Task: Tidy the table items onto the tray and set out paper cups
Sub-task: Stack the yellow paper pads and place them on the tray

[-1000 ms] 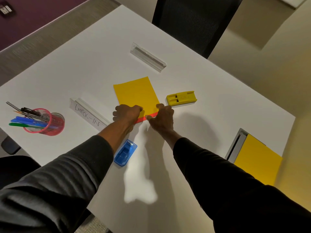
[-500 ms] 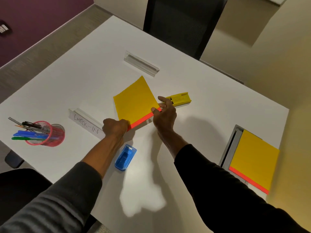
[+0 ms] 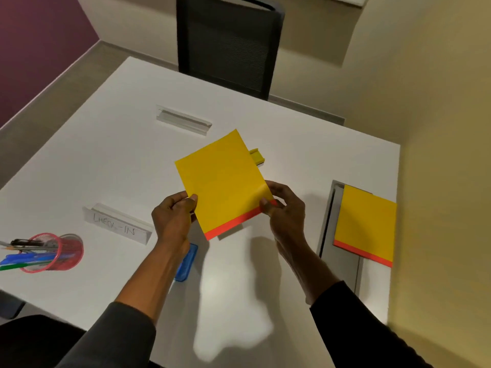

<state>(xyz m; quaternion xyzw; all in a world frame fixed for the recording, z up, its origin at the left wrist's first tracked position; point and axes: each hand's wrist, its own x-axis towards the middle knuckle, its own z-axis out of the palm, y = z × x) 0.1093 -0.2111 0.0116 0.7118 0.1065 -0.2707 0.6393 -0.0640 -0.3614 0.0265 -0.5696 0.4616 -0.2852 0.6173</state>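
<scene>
A yellow notepad with an orange-red bottom strip (image 3: 224,181) is held up above the middle of the white table (image 3: 106,160). My left hand (image 3: 172,219) pinches its lower left edge, and my right hand (image 3: 285,208) pinches its lower right corner. At the right edge of the table lies a grey tray (image 3: 342,264) with a second yellow notepad (image 3: 365,221) on it. A yellow stapler (image 3: 257,156) peeks out behind the lifted pad. A blue stapler (image 3: 187,264) lies partly hidden under my left forearm.
A red mesh pen holder (image 3: 53,252) lies on its side at the left with pens in it. A white "CHECK-IN" sign holder (image 3: 117,225) stands beside it, and another clear sign holder (image 3: 183,120) farther back. A black chair (image 3: 228,41) stands behind the table.
Both hands have lifted the yellow notepad off the table and brought it up and slightly right; it now covers most of the yellow stapler. The camera view has tilted up.
</scene>
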